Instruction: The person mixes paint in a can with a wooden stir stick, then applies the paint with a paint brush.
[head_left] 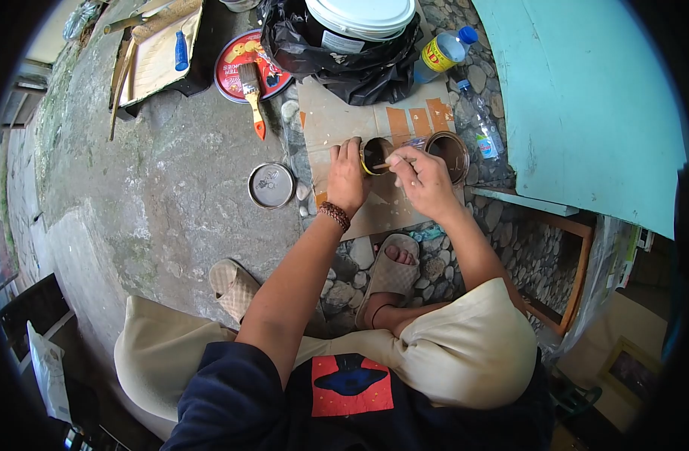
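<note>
My left hand [347,177] is wrapped round the side of a small open paint can [365,167] with dark contents. Pinched in my right hand [422,180] is a thin wooden stick [380,166], its far end inside that can. Just right of it stands a second open can [462,159] with a brown inside, partly behind my right hand. Both cans rest on a flattened cardboard sheet [337,113]. A round metal lid [271,186] lies on the concrete left of my left hand.
A paintbrush [251,98] lies across a red round tin lid [228,75]. Behind the cardboard stands a white-lidded bucket [363,16] in a black plastic bag [374,83]. Two plastic bottles [444,54] are at the right, near a light-blue panel [585,98]. A paint tray [153,64] sits far left.
</note>
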Demonstrator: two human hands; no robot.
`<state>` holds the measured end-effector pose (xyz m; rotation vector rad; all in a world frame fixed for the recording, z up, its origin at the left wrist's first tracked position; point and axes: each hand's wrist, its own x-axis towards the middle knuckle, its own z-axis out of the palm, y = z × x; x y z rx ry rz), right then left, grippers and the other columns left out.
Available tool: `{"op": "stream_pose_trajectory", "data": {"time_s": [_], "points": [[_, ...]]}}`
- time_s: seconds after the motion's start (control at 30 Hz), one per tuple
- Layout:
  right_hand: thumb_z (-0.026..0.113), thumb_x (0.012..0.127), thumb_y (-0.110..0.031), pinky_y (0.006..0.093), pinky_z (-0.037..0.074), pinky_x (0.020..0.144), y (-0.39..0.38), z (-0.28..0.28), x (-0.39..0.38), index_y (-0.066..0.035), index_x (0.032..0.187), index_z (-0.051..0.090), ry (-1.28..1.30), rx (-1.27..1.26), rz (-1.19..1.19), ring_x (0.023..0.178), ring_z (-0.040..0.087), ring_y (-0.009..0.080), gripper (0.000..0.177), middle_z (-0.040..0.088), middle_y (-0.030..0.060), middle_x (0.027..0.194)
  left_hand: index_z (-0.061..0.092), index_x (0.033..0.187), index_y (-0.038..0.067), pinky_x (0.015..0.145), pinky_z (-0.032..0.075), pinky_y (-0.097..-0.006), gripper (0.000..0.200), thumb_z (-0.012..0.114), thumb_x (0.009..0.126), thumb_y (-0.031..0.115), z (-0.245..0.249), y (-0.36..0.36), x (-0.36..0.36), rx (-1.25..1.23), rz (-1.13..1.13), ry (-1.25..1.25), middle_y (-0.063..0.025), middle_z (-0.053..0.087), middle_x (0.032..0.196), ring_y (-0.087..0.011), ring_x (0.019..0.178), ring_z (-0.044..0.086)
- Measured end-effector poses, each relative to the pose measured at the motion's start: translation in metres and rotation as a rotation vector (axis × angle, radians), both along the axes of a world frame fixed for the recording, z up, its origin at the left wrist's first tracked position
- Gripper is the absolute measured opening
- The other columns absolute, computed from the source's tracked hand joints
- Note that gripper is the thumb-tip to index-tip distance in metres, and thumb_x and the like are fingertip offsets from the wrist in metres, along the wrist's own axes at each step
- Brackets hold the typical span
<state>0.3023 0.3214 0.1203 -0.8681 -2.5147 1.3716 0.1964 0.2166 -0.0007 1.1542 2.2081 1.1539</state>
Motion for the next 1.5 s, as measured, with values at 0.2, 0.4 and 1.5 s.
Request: {"op": "stream_pose_trajectory", "data": {"time_s": [0.2,0.4,1.5], "points": [[0.059,0.099,-0.019,0.0345,0.051,0.059,0.005,-0.005,0.0,0.002,0.1,0.064,0.079,0.309,-0.009,0.062,0.066,0.0222,0.022,0.066,0.0141,0.073,0.047,0.13,0.0,0.101,0.044,-0.0436,0.078,0.077,0.059,-0.001,-0.006,0.002,0.001,0.031,0.039,0.031,-0.0177,0.058,0.121,-0.0403,0.112,0.05],[0.059,0.098,-0.02,0.0341,0.051,0.059,0.007,-0.006,0.001,0.001,0.1,0.066,0.049,0.269,-0.018,0.062,0.068,0.0212,0.022,0.067,0.0149,0.074,0.048,0.129,0.0,0.1,0.045,-0.0437,0.075,0.076,0.059,-0.001,-0.006,0.002,0.002,0.043,0.037,0.051,-0.0188,0.058,0.121,-0.0406,0.111,0.051],[0.058,0.1,-0.017,0.0287,0.05,0.06,0.012,-0.01,-0.013,0.002,0.1,0.065,0.111,0.232,-0.042,0.065,0.066,0.0148,0.021,0.068,0.0113,0.076,0.046,0.128,-0.004,0.103,0.042,-0.0425,0.071,0.075,0.062,-0.004,0.002,0.002,-0.002,-0.012,-0.017,0.012,-0.0225,0.054,0.125,-0.0403,0.115,0.048]]}}
